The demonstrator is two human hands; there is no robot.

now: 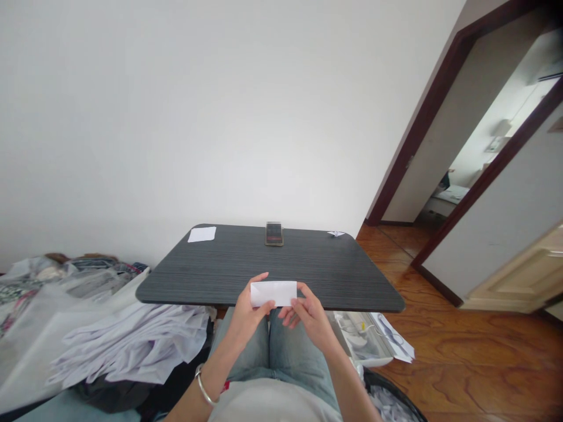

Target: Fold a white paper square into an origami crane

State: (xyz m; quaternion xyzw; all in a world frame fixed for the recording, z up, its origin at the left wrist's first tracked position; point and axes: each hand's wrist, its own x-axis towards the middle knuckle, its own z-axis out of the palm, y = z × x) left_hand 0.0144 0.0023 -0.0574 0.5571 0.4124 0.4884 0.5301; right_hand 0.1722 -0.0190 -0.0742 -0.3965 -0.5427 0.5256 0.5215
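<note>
Taking the tabletop [334, 266] as a clock face with 12 toward the wall [272, 117], the strip [275, 291] of white paper is at 6 o'clock, held up at the near edge; whether it touches the tabletop I cannot tell. The left hand [245, 310] pinches its 9 o'clock end, thumb on the near face and the index finger reaching up behind. The right hand [312, 315] pinches its 3 o'clock end between thumb and index finger, the other fingers curled loosely below.

As for progress, the strip looks folded to a long rectangle, with a faint crease at its 9 o'clock end; the number of layers is unclear. It has no points, unlike the small folded shape [336, 234] at 1 o'clock, which looks finished. The sheet [202, 234] at 11 o'clock lies flat, seemingly unfolded. A dark device [274, 233] stands at 12 o'clock.
</note>
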